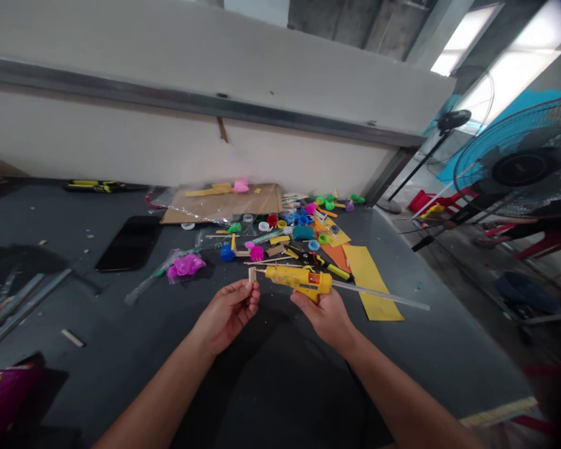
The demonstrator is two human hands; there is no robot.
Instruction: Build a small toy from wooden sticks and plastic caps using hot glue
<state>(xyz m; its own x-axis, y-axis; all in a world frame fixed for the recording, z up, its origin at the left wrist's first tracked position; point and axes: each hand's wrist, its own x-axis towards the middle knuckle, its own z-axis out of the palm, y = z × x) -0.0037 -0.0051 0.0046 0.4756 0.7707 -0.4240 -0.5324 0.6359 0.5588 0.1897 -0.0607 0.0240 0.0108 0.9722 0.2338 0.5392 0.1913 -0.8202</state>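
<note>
My right hand (330,315) is closed around a yellow hot glue gun (290,277), with a long clear glue stick (383,294) sticking out of its back end. The gun's nozzle points left and meets, or nearly meets, a short piece of wood (252,274). That piece is pinched upright between the fingertips of my left hand (229,312). Just beyond lies a small built piece with blue and pink wheels (240,251). Behind the gun rest yellow-and-black pliers (325,262).
Coloured bottle caps (303,219), yellow paper (371,280) and cardboard (257,202) crowd the table's back. A phone (128,243), purple clay (186,266) and a loose wooden stick (73,338) lie leftward. A fan (518,168) stands off the table at right.
</note>
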